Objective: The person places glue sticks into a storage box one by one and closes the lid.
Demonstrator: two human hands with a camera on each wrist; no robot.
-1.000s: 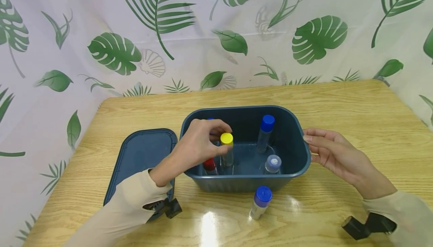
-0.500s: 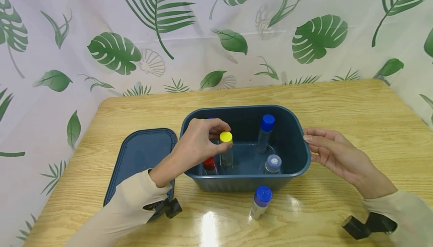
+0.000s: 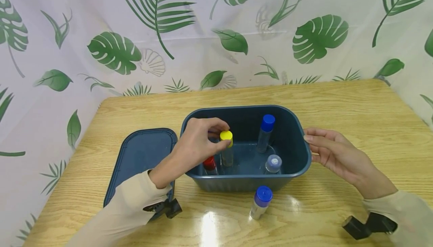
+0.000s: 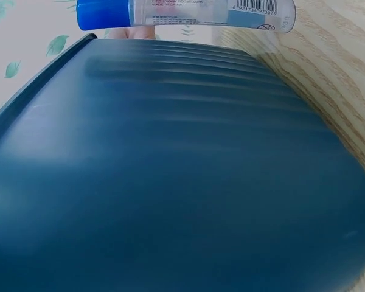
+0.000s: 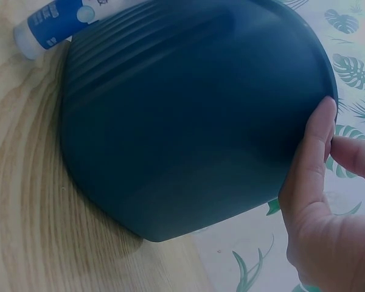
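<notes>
In the head view a dark blue plastic box (image 3: 248, 184) stands on the wooden table. My left hand (image 3: 199, 136) reaches over its left end and pinches the yellow cap of a clear upright tube (image 3: 228, 157) between thumb and fingers. Beside that tube, a red-capped one (image 3: 209, 163) is partly covered by my left hand. My right hand (image 3: 333, 155) grips the box's right rim, thumb on the edge and fingers against the outer wall, as the right wrist view also shows. Toward the right inside are a blue-capped tube (image 3: 265, 134) and a pale-capped one (image 3: 273, 164).
Another blue-capped tube (image 3: 260, 202) stands on the table just in front of the box; its printed label (image 4: 194, 13) shows in the left wrist view. A dark blue lid (image 3: 143, 153) lies left of the box, partly under my left forearm. A leaf-patterned cloth (image 3: 203, 44) hangs behind.
Very little differs. My left hand and the yellow-capped tube shift only by a tiny amount; my right hand stays on the rim.
</notes>
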